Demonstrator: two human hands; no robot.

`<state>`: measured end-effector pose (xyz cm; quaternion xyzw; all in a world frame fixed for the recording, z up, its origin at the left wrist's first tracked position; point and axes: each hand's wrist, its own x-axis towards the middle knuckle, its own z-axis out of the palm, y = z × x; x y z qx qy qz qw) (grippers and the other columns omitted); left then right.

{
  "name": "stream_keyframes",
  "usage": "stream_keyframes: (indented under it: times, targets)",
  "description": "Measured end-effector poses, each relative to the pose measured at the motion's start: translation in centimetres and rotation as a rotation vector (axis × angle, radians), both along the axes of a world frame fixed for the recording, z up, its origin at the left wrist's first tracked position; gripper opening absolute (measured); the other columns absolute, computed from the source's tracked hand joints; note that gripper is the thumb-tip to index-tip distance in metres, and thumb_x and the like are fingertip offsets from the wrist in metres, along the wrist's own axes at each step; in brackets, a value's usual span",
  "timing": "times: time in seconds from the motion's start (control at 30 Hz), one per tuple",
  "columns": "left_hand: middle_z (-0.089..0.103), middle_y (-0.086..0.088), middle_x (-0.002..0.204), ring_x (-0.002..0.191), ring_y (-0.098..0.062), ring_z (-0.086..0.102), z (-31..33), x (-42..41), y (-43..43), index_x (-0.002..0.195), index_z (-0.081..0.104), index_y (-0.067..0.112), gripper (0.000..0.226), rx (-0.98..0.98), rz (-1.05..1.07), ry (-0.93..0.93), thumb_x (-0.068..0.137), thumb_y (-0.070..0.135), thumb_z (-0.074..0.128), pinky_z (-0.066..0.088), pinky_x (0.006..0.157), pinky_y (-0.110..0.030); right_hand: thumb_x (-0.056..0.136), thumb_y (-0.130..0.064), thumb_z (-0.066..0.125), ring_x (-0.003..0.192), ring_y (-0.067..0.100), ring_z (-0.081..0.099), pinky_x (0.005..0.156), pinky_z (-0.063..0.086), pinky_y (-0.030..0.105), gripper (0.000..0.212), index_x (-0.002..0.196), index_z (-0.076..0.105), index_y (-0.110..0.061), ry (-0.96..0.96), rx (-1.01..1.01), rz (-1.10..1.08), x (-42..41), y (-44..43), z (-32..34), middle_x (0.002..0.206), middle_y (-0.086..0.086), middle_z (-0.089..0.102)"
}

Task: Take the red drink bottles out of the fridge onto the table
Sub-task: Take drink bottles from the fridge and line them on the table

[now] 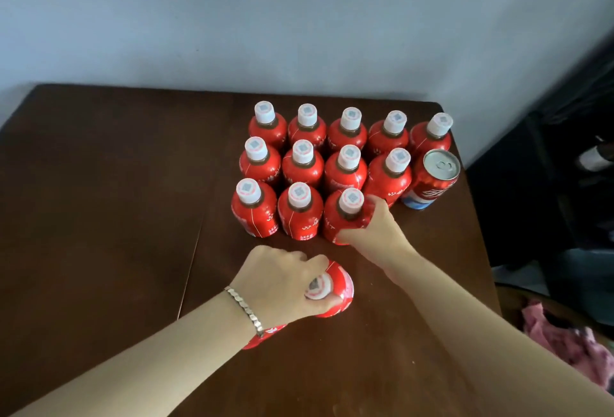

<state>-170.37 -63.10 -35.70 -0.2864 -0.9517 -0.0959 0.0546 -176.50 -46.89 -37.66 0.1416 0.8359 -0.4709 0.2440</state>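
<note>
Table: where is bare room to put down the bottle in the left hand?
The left half of the table, beside the bottle block, is bare; so is the near strip between the forearms. Crowded: far right, where bottles and can stand packed.

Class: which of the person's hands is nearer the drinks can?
Right. The right hand grips a front-row bottle diagonally in front of the can, to its left. The left hand holds a separate bottle farther away, nearer the camera.
</note>
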Motion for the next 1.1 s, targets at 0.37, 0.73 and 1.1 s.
stream_keyframes:
  times: [0.37, 0.73, 1.1]
  targets:
    - [0.057, 0.006, 0.044, 0.037, -0.013, 0.054, 0.8, -1.3, 6.5, 0.06, 0.062, 0.022, 0.034, 0.109, -0.051, -0.06, 0.062, 0.055, 0.056, 0.031, 0.039, -0.016, 0.057, -0.023, 0.081, 0.11, 0.009, 0.055, 0.082, 0.044, 0.017, 0.071, 0.123, 0.054, -0.025, 0.349, 0.187, 0.379, 7.8, 4.9, 0.6, 0.115, -0.02, 0.05]
    - [0.053, -0.011, 0.11, 0.096, -0.03, 0.058, 1.6, -6.9, 13.7, 0.112, 0.05, 0.01, 0.043, -0.163, 0.032, -0.181, 0.088, 0.045, 0.057, 0.032, 0.064, -0.032, 0.065, -0.028, 0.085, 0.12, 0.017, 0.052, 0.09, 0.039, 0.021, 0.081, 0.134, 0.045, -0.018, 0.447, 0.202, -0.299, 2.8, 10.6, -1.9, 0.135, 0.003, 0.049]
    - [0.067, -0.014, 0.096, 0.071, -0.03, 0.065, -1.8, -5.9, 13.0, 0.09, 0.072, 0.015, 0.07, -0.287, 0.091, 0.043, 0.026, 0.032, 0.094, 0.053, 0.069, -0.039, 0.076, -0.021, 0.077, 0.137, 0.02, 0.036, 0.106, 0.036, 0.029, 0.104, 0.149, 0.003, -0.023, 0.218, 0.12, -0.046, 1.9, 11.5, -2.6, 0.149, 0.007, 0.032]
